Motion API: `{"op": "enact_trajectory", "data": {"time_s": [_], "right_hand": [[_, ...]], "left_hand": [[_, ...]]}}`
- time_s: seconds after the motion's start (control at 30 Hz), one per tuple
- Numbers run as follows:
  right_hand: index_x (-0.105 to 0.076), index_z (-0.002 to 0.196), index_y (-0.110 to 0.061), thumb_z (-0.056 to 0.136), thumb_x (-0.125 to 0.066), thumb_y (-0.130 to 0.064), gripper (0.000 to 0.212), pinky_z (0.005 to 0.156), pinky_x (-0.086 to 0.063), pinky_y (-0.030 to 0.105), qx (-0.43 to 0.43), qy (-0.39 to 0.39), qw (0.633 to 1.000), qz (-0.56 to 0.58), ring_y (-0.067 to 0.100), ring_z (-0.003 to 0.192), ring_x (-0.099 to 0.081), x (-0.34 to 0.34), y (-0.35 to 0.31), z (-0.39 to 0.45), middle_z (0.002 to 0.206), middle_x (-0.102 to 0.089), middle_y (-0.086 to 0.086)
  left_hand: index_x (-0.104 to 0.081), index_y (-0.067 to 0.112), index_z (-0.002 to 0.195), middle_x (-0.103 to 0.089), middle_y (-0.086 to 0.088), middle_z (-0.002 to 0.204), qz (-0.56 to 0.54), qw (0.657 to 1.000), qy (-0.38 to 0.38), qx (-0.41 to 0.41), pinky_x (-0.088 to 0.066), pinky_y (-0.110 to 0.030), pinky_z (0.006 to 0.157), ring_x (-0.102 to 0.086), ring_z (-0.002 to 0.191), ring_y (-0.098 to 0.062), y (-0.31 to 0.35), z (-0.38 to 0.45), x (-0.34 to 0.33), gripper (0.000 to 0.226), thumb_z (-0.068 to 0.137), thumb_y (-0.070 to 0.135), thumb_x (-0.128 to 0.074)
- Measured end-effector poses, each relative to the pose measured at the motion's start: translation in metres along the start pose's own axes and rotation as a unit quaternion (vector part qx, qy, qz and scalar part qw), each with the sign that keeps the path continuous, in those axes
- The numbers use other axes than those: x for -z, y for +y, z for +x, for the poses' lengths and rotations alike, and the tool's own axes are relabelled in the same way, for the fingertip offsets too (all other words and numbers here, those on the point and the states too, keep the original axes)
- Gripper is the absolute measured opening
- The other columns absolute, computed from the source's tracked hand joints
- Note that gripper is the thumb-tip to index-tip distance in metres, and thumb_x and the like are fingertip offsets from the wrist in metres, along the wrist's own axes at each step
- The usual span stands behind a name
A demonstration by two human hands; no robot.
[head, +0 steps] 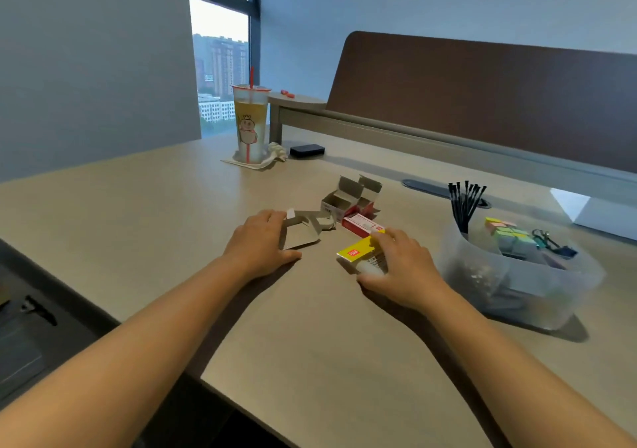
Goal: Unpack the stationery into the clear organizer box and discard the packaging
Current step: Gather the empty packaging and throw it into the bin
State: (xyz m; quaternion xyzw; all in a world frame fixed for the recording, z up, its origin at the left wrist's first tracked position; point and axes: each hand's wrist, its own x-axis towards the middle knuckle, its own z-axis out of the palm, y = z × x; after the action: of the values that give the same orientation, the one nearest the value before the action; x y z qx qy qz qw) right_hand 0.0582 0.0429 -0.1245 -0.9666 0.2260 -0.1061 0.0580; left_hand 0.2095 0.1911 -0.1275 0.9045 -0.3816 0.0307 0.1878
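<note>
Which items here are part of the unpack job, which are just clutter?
Job: yellow box under right hand; red box; flattened carton at left hand; opened cartons; organizer.

Clutter: drink cup; crumpled tissue; black case.

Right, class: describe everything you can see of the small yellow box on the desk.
The yellow box is a small flat carton, seemingly cardboard, with a red logo patch on its yellow face and a paler printed side. It looks closed and lies flat on the beige desk, left of the clear organizer box. The right hand grips it from above, hiding its right part.
</note>
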Motion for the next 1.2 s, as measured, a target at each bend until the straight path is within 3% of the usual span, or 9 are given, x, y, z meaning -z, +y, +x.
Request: {"op": "enact_trajectory", "data": {"time_s": [0.13,0.3,0.5,0.67,0.77,0.87,1.0,1.07,1.2], "right_hand": [[-0.029,0.136,-0.020,0.078,-0.059,-0.045,0.070,0.105,-0.029,0.036,0.009,0.024,0.999,0.031,0.022,0.127,-0.031,-0.002,0.002,-0.003,0.144,-0.028,0.003],[-0.033,0.134,-0.019,0.079,-0.061,-0.038,0.065,0.102,-0.032,0.033,0.029,0.057,0.990,0.125,0.021,0.124,-0.033,-0.001,-0.014,-0.007,0.139,-0.033,0.005],[-0.034,0.133,-0.019,0.081,-0.061,-0.031,0.060,0.087,-0.030,0.022,0.078,0.014,0.953,0.291,0.007,0.114,-0.032,-0.005,-0.079,-0.016,0.140,-0.033,0.004],[-0.036,0.132,-0.016,0.080,-0.063,-0.029,0.059,0.084,-0.028,0.015,0.155,-0.010,0.936,0.316,0.005,0.106,-0.032,-0.017,-0.157,-0.023,0.135,-0.037,0.008],[-0.039,0.129,-0.015,0.080,-0.063,-0.027,0.056,0.069,-0.027,0.004,0.206,-0.018,0.920,0.334,0.003,0.104,-0.033,-0.027,-0.211,-0.032,0.132,-0.039,0.008],[-0.040,0.128,-0.016,0.079,-0.064,-0.026,0.055,0.069,-0.031,0.000,0.260,-0.039,0.896,0.357,0.003,0.102,-0.035,-0.045,-0.264,-0.046,0.129,-0.040,0.006],[-0.039,0.128,-0.015,0.079,-0.065,-0.026,0.057,0.078,-0.030,0.006,0.302,-0.123,0.872,0.365,0.007,0.109,-0.037,-0.089,-0.315,-0.064,0.129,-0.039,0.004],[-0.040,0.128,-0.013,0.079,-0.065,-0.024,0.056,0.079,-0.030,0.008,0.286,-0.170,0.873,0.356,0.013,0.117,-0.039,-0.125,-0.327,-0.066,0.130,-0.039,0.005],[-0.035,0.133,-0.014,0.079,-0.063,-0.028,0.062,0.094,-0.030,0.023,0.236,-0.283,0.883,0.292,0.018,0.124,-0.038,-0.206,-0.331,-0.066,0.137,-0.035,0.005]], "left_hand": [[-0.040,0.011,0.127,-0.053,-0.010,0.124,-0.009,1.000,0.007,0.017,-0.044,-0.038,0.091,-0.050,0.110,-0.027,0.003,0.003,-0.005,0.062,0.078,0.042,-0.063],[-0.047,0.009,0.119,-0.052,-0.012,0.117,-0.039,0.999,0.031,0.023,-0.044,-0.034,0.085,-0.050,0.103,-0.026,-0.004,-0.014,0.005,0.053,0.077,0.037,-0.065],[-0.053,0.007,0.110,-0.053,-0.011,0.107,-0.098,0.990,0.089,0.050,-0.041,-0.026,0.072,-0.050,0.086,-0.020,-0.048,-0.073,0.038,0.040,0.080,0.032,-0.062],[-0.052,0.008,0.113,-0.052,-0.011,0.111,-0.102,0.974,0.142,0.146,-0.035,-0.027,0.073,-0.044,0.088,-0.016,-0.119,-0.145,0.071,0.042,0.081,0.032,-0.062],[-0.054,0.009,0.111,-0.054,-0.013,0.111,-0.108,0.957,0.171,0.207,-0.035,-0.029,0.072,-0.047,0.089,-0.019,-0.160,-0.196,0.086,0.039,0.079,0.029,-0.064],[-0.054,0.009,0.111,-0.055,-0.012,0.113,-0.110,0.941,0.186,0.261,-0.036,-0.030,0.073,-0.048,0.093,-0.019,-0.196,-0.244,0.092,0.040,0.078,0.027,-0.066],[-0.053,0.009,0.114,-0.056,-0.012,0.117,-0.105,0.923,0.152,0.337,-0.039,-0.030,0.076,-0.052,0.102,-0.025,-0.246,-0.295,0.073,0.045,0.076,0.027,-0.068],[-0.052,0.010,0.117,-0.055,-0.011,0.121,-0.104,0.910,0.113,0.384,-0.039,-0.031,0.080,-0.052,0.106,-0.026,-0.270,-0.312,0.051,0.048,0.076,0.028,-0.068],[-0.048,0.009,0.122,-0.054,-0.011,0.125,-0.117,0.885,0.022,0.451,-0.040,-0.032,0.084,-0.051,0.111,-0.027,-0.312,-0.329,-0.008,0.051,0.077,0.027,-0.068]]}}
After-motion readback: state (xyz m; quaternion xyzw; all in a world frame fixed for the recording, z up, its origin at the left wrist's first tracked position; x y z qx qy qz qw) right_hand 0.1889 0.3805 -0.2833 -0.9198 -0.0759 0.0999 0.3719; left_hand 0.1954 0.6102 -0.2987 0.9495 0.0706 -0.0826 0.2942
